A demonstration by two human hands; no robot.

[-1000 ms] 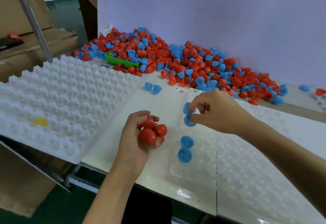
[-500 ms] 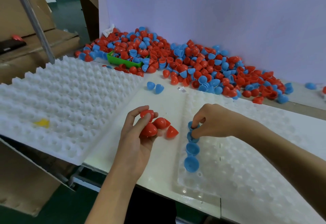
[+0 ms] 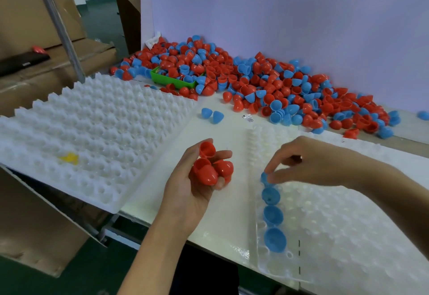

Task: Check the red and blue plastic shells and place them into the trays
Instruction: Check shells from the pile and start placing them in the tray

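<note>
Now four blue shells [image 3: 271,215] in clear tray [image 3: 348,236] | right hand [image 3: 308,162] fingers pinching fourth | left hand [image 3: 192,185] gripping red shells [image 3: 210,167]

4 blue shells [image 3: 271,215] in tray [image 3: 348,236] — 3 red shells [image 3: 210,167] in hand [image 3: 192,190]

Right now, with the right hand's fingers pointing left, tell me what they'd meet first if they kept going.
Probably the red shells held in the left hand, past the blue shell the right hand pinches; depth is unclear.
</note>
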